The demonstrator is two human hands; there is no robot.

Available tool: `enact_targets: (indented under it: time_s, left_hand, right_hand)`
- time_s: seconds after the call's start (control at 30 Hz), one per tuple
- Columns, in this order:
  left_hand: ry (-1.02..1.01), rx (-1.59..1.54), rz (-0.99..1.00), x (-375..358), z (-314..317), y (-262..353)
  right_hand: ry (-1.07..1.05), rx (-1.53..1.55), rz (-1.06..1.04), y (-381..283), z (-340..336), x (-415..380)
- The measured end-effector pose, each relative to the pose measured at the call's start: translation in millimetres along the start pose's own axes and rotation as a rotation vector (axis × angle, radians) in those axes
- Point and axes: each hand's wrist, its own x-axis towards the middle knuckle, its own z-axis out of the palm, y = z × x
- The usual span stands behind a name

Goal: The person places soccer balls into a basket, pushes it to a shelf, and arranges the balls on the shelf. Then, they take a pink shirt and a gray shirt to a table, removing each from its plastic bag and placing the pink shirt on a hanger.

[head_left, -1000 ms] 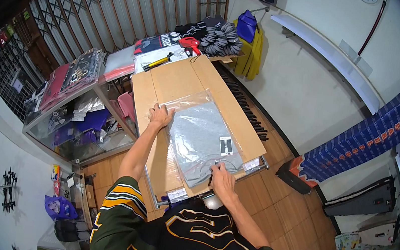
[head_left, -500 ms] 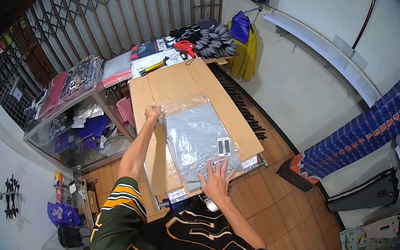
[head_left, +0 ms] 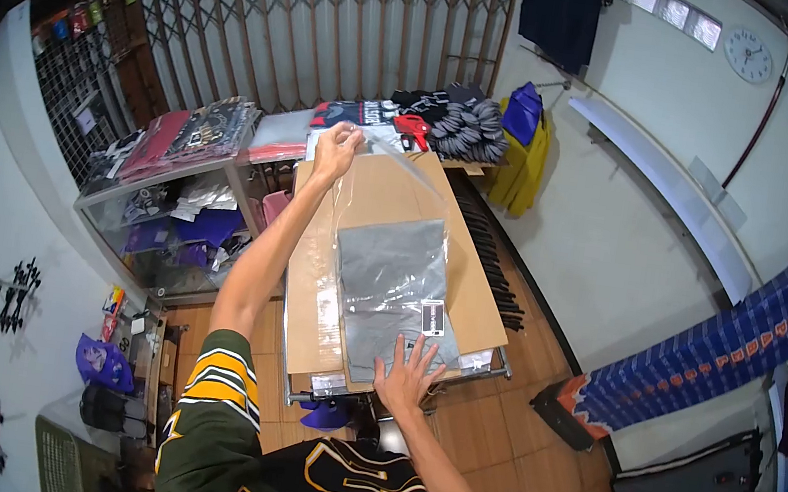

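A folded grey garment [head_left: 391,256] lies in a clear plastic bag [head_left: 352,203] on the tan board-topped table [head_left: 304,284]. A small black-and-white label [head_left: 432,318] shows near the bag's lower right corner. My left hand [head_left: 338,147] is closed on the far end of the bag and holds it raised off the table. From its fingers the clear plastic stretches to the right in a shiny strip. Spread flat, my right hand [head_left: 406,379] rests on the near end of the bagged garment.
Beyond the table are bundled grey-and-black items [head_left: 469,127], a red tool [head_left: 413,131] and folded shirts. A glass case [head_left: 166,201] with packaged clothes stands left. A tall blue printed box [head_left: 701,336] stands right.
My left hand has moved up and away, lifting the far end of the bag. My right hand stays on the near end. The camera view has shifted.
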Motion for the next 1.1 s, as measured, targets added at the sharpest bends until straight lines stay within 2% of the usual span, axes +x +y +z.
enact_targets:
  time_s: [0.07, 0.17, 0.37, 0.47, 0.6, 0.7, 0.83, 0.93, 1.03, 1.07, 1.1]
  left_hand:
    - [0.014, -0.069, 0.092, 7, -2, 30]
    - [0.048, 0.039, 0.148, 3, -15, 75]
    - [0.105, -0.124, 0.255, -50, -62, 169]
    - [0.113, 0.004, 0.255, -87, -103, 209]
    - [0.046, 0.091, 0.255, -154, -166, 251]
    - [-0.006, 0.153, 0.213, -202, -222, 267]
    - [-0.044, 0.135, 0.120, -258, -297, 270]
    - [-0.037, 0.237, 0.039, -294, -356, 255]
    - [-0.032, 0.229, -0.011, -320, -411, 232]
    - [-0.004, 0.208, -0.034, -326, -431, 216]
    - [-0.008, 0.279, -0.047, -329, -451, 209]
  right_hand:
    - [0.020, 0.031, -0.009, 2, 1, -1]
    - [0.023, 0.027, -0.017, 2, 0, -1]
    - [0.013, 0.049, -0.016, 4, 0, -2]
    - [-0.049, 0.060, -0.004, 3, -10, -1]
    - [-0.033, 0.376, 0.194, -29, -39, 6]
    - [0.055, 0.773, 0.031, -62, -46, 20]
    - [-0.008, 1.229, -0.130, -151, -62, 30]
    - [-0.050, 1.388, -0.270, -221, -51, 22]
    - [-0.268, 1.487, -0.159, -272, -11, 15]
    - [-0.272, 1.648, -0.065, -288, 3, 11]
    - [-0.286, 1.651, -0.066, -305, 12, 11]
